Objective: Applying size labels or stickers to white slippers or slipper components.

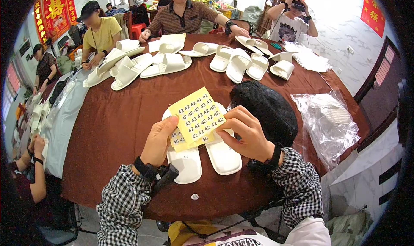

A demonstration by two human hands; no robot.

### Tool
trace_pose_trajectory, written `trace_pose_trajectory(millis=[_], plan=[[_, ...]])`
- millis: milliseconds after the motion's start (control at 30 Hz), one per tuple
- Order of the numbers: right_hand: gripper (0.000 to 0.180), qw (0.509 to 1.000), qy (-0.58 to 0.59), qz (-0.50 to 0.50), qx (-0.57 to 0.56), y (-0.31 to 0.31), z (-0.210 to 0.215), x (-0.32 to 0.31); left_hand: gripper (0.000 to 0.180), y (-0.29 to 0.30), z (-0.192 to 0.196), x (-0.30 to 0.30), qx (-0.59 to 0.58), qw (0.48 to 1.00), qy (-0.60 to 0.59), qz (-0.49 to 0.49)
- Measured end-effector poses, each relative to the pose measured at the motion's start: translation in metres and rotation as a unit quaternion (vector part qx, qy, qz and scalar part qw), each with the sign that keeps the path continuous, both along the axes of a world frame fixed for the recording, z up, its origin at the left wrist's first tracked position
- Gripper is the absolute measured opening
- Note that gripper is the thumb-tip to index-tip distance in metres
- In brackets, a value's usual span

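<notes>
My left hand [158, 140] pinches a yellow sheet of number stickers [197, 114] by its left edge, thumb on top. A second sticker sheet [177, 138] sits partly hidden beneath it. The fingers of my right hand [246, 129] close on the lower right corner of the upper sheet. Under the sheets lies a pair of white slippers, the left slipper [186, 168] and the right slipper [224, 157], heels toward me. A printed number shows on the left slipper's heel. One small round sticker [194, 197] rests near the table's front edge.
A black mesh cap [265, 110] lies right of the slippers, and a clear plastic bag [330, 129] with slippers farther right. Several white slippers [166, 67] line the far side of the brown-covered table [108, 147]. People sit across it; another person's hands [38, 147] are at left.
</notes>
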State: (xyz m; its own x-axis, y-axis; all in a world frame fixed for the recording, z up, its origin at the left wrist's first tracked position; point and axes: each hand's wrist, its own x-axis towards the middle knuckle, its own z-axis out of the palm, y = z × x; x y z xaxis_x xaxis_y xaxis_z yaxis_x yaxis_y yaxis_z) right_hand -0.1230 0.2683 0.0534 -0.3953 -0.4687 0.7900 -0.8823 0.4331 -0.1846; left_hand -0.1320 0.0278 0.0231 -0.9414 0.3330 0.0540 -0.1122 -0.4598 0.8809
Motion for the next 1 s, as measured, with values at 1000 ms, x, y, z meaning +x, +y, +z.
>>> trace_pose_trajectory(millis=[1000], plan=[[0.011,0.994,-0.101,-0.006,-0.032,0.0002,-0.0033,0.0030,0.040,-0.0006,-0.0018,-0.0004,-0.028,1.000,-0.003,-0.013]])
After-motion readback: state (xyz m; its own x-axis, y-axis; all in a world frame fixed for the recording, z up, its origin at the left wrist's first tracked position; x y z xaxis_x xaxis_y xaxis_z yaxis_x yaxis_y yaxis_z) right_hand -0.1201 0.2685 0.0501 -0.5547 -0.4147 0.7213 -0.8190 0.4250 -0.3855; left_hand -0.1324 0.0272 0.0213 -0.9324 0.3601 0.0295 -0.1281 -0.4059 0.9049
